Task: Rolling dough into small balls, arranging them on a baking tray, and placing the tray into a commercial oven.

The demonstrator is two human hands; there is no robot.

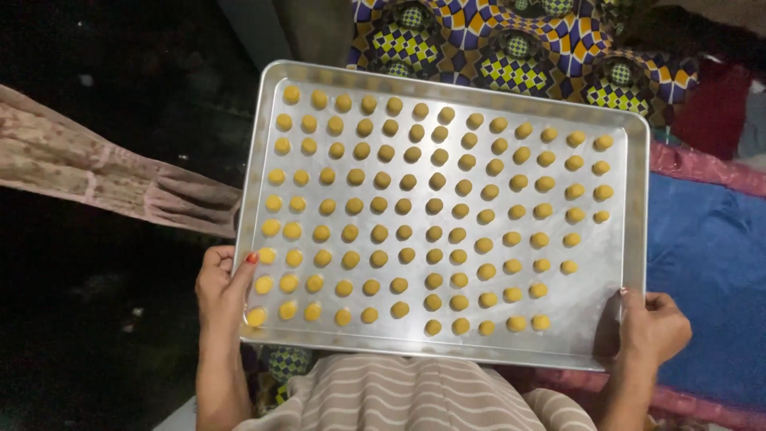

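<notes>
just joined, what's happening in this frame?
A person holds a metal baking tray by its two near corners, the left hand gripping the left edge with the thumb over the rim, the right hand on the right corner. The tray carries rows of small yellow dough balls, with its near right part bare. Below it lie a patterned cloth and a blue cloth.

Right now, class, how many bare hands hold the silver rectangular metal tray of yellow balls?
2: left hand at the tray's near-left corner, right hand at its near-right corner; none look hidden.
</notes>
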